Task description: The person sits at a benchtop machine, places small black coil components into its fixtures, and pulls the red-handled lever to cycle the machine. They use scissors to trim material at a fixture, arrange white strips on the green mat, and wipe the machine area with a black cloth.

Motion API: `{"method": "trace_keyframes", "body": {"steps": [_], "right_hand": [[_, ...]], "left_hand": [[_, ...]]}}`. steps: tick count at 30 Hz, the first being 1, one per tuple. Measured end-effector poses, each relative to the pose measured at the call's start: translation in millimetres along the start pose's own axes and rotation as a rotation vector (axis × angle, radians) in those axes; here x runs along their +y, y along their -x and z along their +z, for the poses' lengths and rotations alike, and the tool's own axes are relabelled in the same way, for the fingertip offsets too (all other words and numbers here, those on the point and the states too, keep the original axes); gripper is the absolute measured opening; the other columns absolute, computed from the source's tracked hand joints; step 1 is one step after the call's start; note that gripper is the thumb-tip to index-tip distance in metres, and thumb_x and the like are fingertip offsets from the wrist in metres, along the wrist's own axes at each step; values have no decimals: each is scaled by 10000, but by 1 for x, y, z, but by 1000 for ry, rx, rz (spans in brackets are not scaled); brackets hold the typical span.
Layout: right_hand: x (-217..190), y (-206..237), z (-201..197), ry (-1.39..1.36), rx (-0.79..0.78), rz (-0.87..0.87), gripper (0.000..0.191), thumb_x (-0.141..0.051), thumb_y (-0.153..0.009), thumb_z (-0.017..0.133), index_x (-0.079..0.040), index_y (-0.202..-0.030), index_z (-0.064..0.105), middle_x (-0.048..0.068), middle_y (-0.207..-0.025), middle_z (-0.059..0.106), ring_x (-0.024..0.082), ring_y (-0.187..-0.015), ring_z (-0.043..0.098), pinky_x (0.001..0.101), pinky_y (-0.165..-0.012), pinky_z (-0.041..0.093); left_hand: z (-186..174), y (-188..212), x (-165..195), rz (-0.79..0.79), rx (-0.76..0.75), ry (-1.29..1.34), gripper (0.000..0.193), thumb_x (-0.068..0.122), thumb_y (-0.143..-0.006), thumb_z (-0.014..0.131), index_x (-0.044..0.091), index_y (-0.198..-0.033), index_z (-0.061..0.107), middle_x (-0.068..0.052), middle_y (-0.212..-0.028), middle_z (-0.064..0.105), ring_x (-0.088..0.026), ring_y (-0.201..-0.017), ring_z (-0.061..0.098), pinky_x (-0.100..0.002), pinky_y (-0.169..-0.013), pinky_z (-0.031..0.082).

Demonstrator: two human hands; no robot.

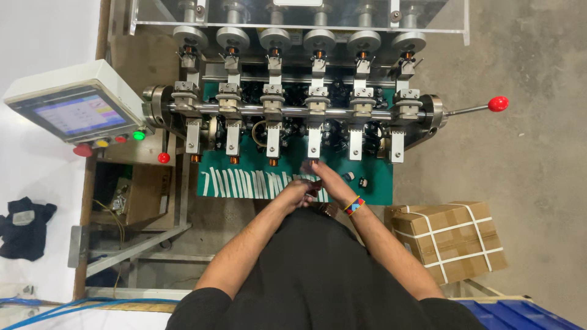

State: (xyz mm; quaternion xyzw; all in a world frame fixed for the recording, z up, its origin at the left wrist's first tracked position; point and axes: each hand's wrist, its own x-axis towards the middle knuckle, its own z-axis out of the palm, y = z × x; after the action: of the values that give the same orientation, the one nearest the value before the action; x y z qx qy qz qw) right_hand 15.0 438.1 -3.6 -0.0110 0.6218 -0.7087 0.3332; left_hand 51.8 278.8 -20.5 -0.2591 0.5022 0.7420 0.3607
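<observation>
- Left hand [298, 194] and right hand [319, 173] meet over the front edge of the green surface [379, 183], just below the row of winding heads [293, 110].
- Small dark part [315, 183] sits between the two hands; too small to tell its long axis or facing.
- Right fingers [310, 165] curled together near the part; left fingers closed at it. Grip cannot be told for sure.
- White strips [244, 182] lie side by side to the left of the hands, long axes running away from the person.
- Cardboard box [449, 239] on the right.
</observation>
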Motion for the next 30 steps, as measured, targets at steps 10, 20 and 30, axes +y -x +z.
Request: {"method": "trace_keyframes", "body": {"steps": [10, 20, 30], "right_hand": [[-36, 49, 22, -520, -279, 509, 502, -598, -1029, 381, -145, -837, 481, -86, -596, 324, 49, -458, 305, 221, -415, 273], [-71, 47, 67, -589, -390, 508, 600, -639, -1055, 306, -137, -774, 476, -81, -560, 342, 47, -424, 259, 204, -378, 216], [-75, 69, 95, 458, 16, -58, 285, -269, -1077, 512, -59, -1000, 690, 35, -632, 547, 128, -581, 505, 298, -551, 421]], "left_hand": [[-13, 127, 43, 1064, 48, -741, 470, 72, -873, 759, 45, -1320, 617, -144, -1334, 645, -303, -1190, 660, -354, -908, 564], [-60, 132, 84, 943, -215, -608, 453, 91, -894, 774, 46, -1333, 669, -128, -1297, 715, -261, -1179, 713, -356, -1012, 581], [-92, 110, 73, 293, -314, 192, 437, 140, -965, 704, -51, -1347, 613, -147, -1103, 735, -219, -965, 742, -358, -868, 632]]}}
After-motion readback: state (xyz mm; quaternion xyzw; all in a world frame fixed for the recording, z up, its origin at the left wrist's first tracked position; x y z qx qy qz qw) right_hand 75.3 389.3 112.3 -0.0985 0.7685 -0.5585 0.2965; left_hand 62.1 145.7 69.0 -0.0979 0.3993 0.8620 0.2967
